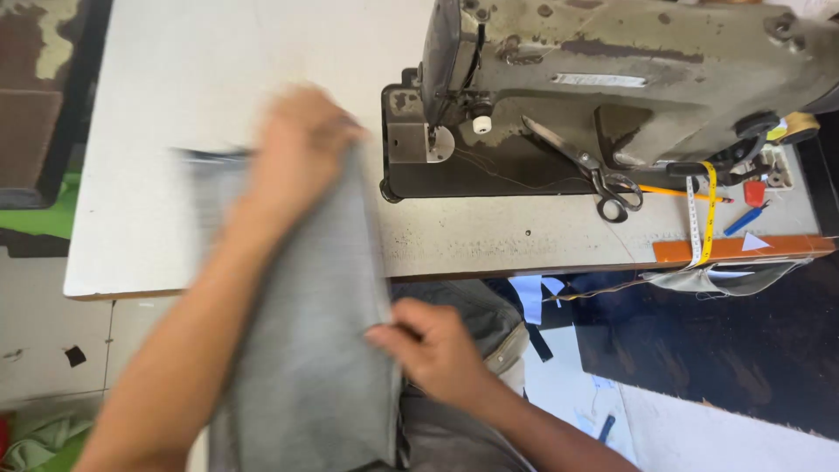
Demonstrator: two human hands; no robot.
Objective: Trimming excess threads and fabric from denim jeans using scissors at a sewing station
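- Lying over the near edge of the white table [218, 52], a grey piece of cloth [315, 332] runs from the tabletop down toward the person's lap.
- Left hand [301, 144] rests on the far end of the cloth, on the table; it is blurred, so I cannot tell whether its fingers grip the fabric or only press on it.
- Right hand [433, 345] is nearer the body, at the cloth's right edge, with thumb and fingers pinched together on that edge.
- Beyond the left hand and to its right stands an old grey-green sewing machine [629, 79], its needle end just past the cloth's far corner.
- Further right of both hands, a pair of scissors [585, 166] lies on the machine's dark base, and a yellow measuring tape [710, 210] hangs over an orange strip [738, 247] at the table's edge.
- Dark cloth pieces [533, 306] hang just past the right hand, under the table edge.
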